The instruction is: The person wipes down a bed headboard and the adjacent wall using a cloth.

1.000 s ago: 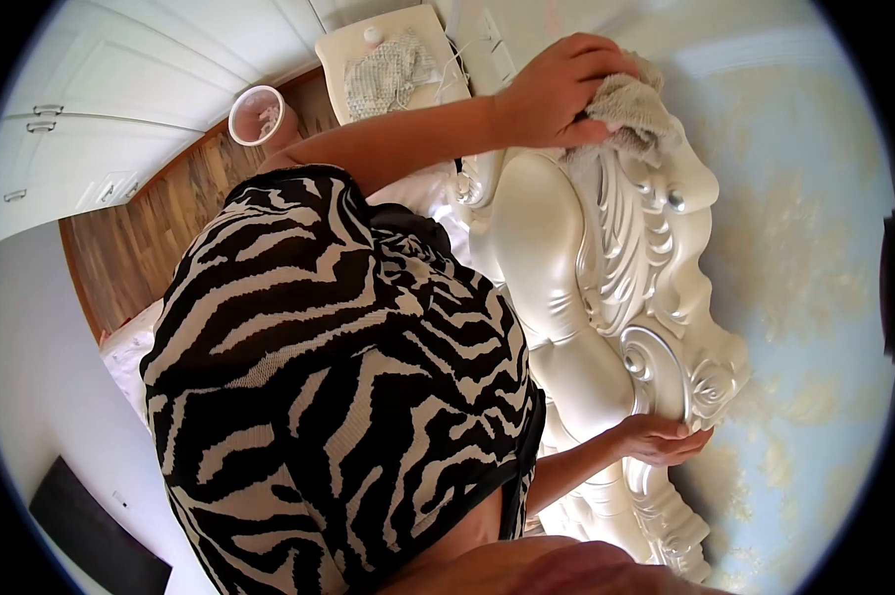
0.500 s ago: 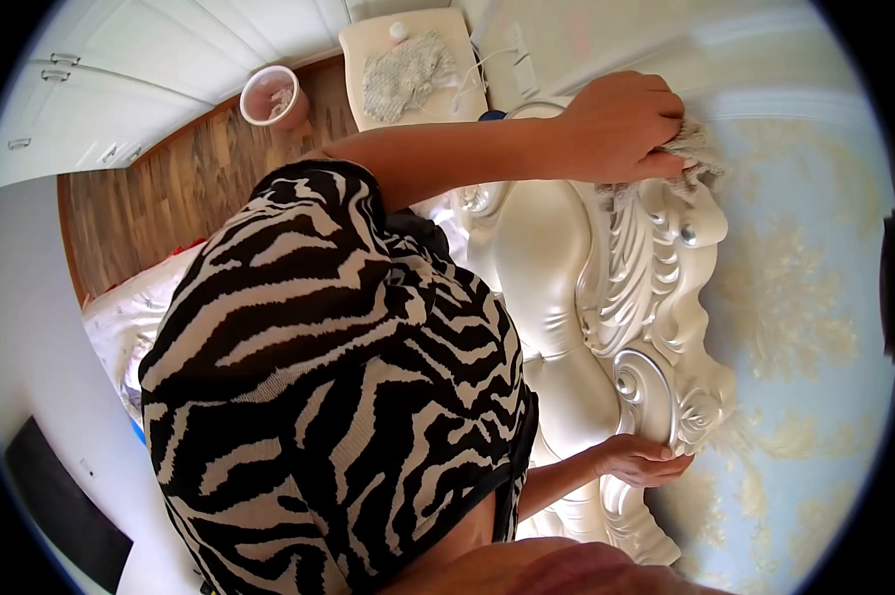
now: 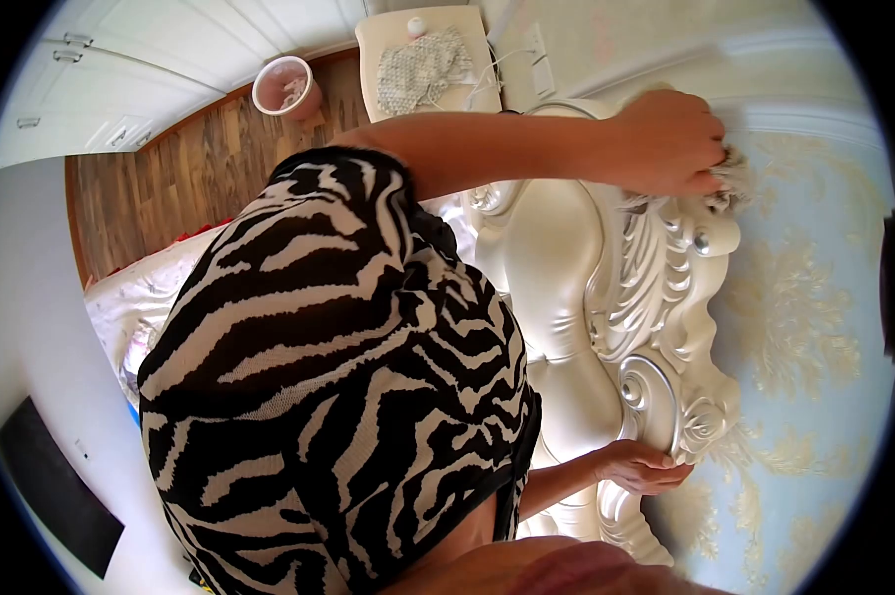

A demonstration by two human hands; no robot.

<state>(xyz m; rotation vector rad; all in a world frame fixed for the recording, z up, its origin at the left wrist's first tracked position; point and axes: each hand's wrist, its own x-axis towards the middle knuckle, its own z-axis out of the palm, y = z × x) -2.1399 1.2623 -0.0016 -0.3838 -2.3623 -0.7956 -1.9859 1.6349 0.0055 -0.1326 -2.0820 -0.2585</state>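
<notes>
The left hand (image 3: 671, 144) is closed around a bunched, light cloth (image 3: 733, 178), at the left part of the cream headboard's (image 3: 552, 263) carved far edge. To the right, the right hand (image 3: 646, 468) has its fingers curled on that same edge, just beside a carved rose (image 3: 703, 424). Beyond lies the pale blue patterned wall (image 3: 794, 307). On the far left stands a bedside table (image 3: 376, 45) bearing a checked cloth (image 3: 413, 79), with a pink bucket (image 3: 304, 102) on the floor (image 3: 170, 188) nearer than it
</notes>
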